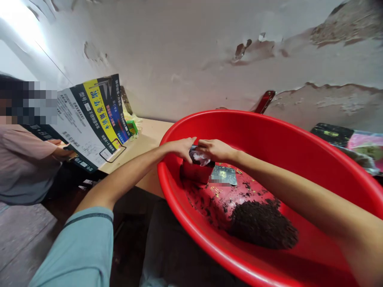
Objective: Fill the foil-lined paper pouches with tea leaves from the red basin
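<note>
Standing in the left end of the red basin (239, 114), the box (196, 171) lies directly beneath both our hands, its mouth facing up. We have the left hand (181, 148) at its left edge, thumb and fingers spread apart across the rim; how firmly they press, we cannot tell. Our right hand (217, 150) comes in from the opposite side, fingers curled and seemingly pinching the clear plastic bag (202, 158) that shows in the opening. Neither hand is clearly nearer: the mouth sits between them. We cannot tell the box's long axis, since our fingers cover much of its top. Just right of the box lies a dark flat panel (225, 175); the dark shredded heap (263, 224) sits closer to us, on the right-forearm side.
</note>
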`<state>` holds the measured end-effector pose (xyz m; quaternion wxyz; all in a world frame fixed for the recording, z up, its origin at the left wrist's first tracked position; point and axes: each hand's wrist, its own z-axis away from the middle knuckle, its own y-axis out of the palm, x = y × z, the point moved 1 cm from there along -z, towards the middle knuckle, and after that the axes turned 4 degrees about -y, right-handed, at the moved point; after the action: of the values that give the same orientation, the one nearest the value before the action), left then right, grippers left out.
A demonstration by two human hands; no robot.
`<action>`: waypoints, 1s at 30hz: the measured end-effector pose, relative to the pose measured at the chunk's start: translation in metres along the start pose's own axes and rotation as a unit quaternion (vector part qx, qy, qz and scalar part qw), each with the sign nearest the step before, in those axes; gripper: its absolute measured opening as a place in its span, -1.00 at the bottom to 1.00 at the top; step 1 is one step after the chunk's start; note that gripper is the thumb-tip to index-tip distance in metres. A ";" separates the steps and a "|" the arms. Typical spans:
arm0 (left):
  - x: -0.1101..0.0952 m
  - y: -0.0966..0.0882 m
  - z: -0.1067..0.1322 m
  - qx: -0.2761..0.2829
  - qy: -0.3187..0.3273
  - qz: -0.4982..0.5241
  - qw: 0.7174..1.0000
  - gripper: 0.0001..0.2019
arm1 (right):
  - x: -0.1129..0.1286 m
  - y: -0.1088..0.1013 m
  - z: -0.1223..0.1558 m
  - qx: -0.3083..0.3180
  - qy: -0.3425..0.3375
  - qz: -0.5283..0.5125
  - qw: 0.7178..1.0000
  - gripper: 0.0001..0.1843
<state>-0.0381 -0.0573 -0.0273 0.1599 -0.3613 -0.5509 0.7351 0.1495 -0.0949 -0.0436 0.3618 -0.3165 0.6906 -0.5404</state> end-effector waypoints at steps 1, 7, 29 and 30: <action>-0.007 0.008 0.007 -0.024 -0.050 -0.016 0.998 0.26 | 0.002 -0.001 0.002 0.007 0.032 -0.001 0.999 -0.68; -0.067 0.039 0.062 -0.077 -0.148 -0.040 0.985 0.26 | 0.020 -0.005 0.000 -0.021 0.223 -0.061 0.973 -0.71; -0.031 0.000 -0.016 -0.079 0.059 0.144 0.985 -0.24 | 0.013 -0.017 0.011 -0.134 0.210 -0.133 0.959 -0.71; -0.033 0.002 -0.016 -0.083 0.046 0.158 0.983 -0.26 | 0.015 -0.024 0.006 -0.110 0.253 -0.127 0.953 -0.74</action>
<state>-0.0039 -0.0683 -0.0199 0.0362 -0.4898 -0.5381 0.6850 0.1480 -0.1154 -0.0239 0.0662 -0.2926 0.7688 -0.5647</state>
